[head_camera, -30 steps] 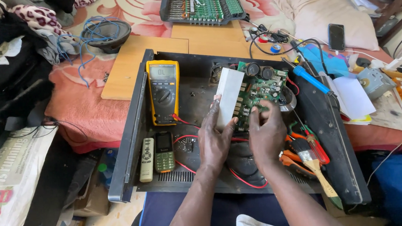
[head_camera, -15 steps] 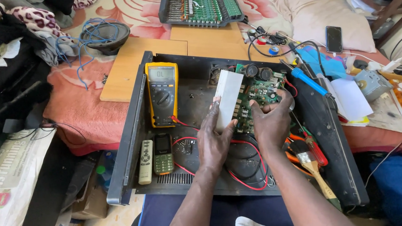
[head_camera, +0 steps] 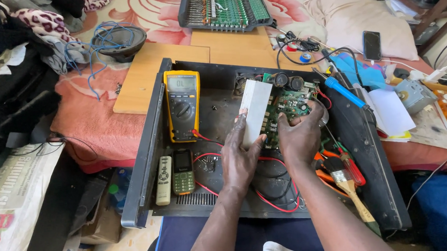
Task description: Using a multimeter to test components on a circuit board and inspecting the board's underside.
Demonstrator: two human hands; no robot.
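Head view: white metal plate [head_camera: 255, 110] clasped by left hand [head_camera: 240, 158], fingers curled round lower edge. Green circuit board [head_camera: 290, 105] gripped by right hand [head_camera: 301, 139], fingers wrapped on its edge. Plate's long axis pointed toward 12-1 o'clock, inside black case [head_camera: 147, 151]; yellow meter [head_camera: 182, 104] at 9 o'clock.

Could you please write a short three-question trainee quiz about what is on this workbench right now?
1. True or false: the left hand touches the white heatsink block on the green circuit board.
2. Which lies nearest the yellow multimeter? A) black phone on the pillow B) small green phone C) paintbrush
3. Fill in: the right hand grips the circuit board's ____ edge.

Key
1. True.
2. B; it lies just below the multimeter inside the open black chassis.
3. Near edge, the side toward the person.
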